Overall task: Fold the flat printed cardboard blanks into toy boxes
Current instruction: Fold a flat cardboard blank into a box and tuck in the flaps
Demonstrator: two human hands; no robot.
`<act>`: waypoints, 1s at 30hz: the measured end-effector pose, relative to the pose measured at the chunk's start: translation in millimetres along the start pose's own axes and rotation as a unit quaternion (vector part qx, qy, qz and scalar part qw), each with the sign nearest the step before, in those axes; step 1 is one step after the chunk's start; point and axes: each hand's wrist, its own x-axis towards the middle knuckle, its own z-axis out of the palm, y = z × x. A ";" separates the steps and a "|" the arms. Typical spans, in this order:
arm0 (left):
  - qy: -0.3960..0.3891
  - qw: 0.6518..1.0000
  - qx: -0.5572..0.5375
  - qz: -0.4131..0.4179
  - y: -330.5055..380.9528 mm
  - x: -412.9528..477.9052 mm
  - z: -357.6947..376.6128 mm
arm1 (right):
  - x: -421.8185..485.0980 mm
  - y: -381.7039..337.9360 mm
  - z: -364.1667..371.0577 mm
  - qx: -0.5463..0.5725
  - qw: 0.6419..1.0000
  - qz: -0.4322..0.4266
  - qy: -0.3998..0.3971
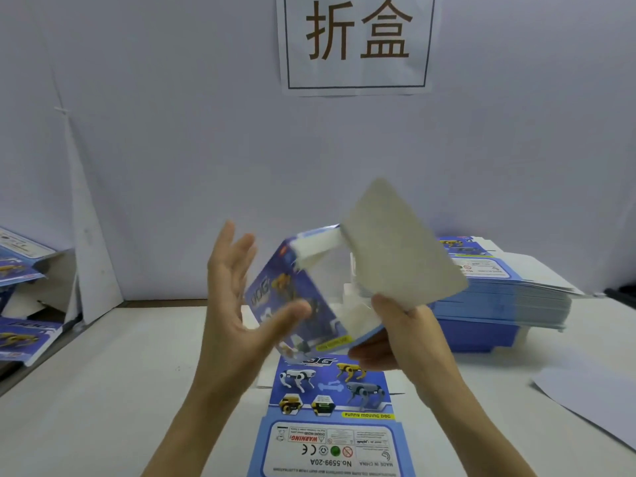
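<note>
Shows glossy blue print outside the cardboard box (292, 304), matt grey board on its raised flap (402, 246). Same smooth printed card on the near flat blank (327, 407). Matt white paper on the far sign (358, 80).

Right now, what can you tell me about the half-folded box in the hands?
The half-folded box is thin cardboard, blue with robot-dog pictures outside, plain grey-white inside. It is held tilted in the air above a flat blank on the table. A big grey flap sticks up, open. The right hand grips its lower right edge; the open left hand touches its printed face.
</note>
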 end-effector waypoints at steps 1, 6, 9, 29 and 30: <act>-0.042 0.998 0.050 0.020 -2.1 -2.3 -0.3 | -1.2 -2.2 0.5 0.027 0.999 0.022 -0.025; -0.119 0.926 0.346 0.098 -14.0 -5.9 7.9 | -1.6 -6.5 -0.6 -0.025 0.991 0.032 -0.127; -0.094 0.930 0.335 0.120 -13.7 -0.9 1.0 | 0.5 -5.5 -11.0 -0.092 0.988 -0.020 -0.123; -0.106 0.936 0.292 0.165 -10.8 -3.1 -3.1 | 28.0 25.7 -8.4 0.398 0.870 0.169 -0.238; -0.105 0.941 0.272 0.170 -8.2 -6.3 5.9 | 26.6 26.1 -7.3 0.397 0.861 0.182 -0.262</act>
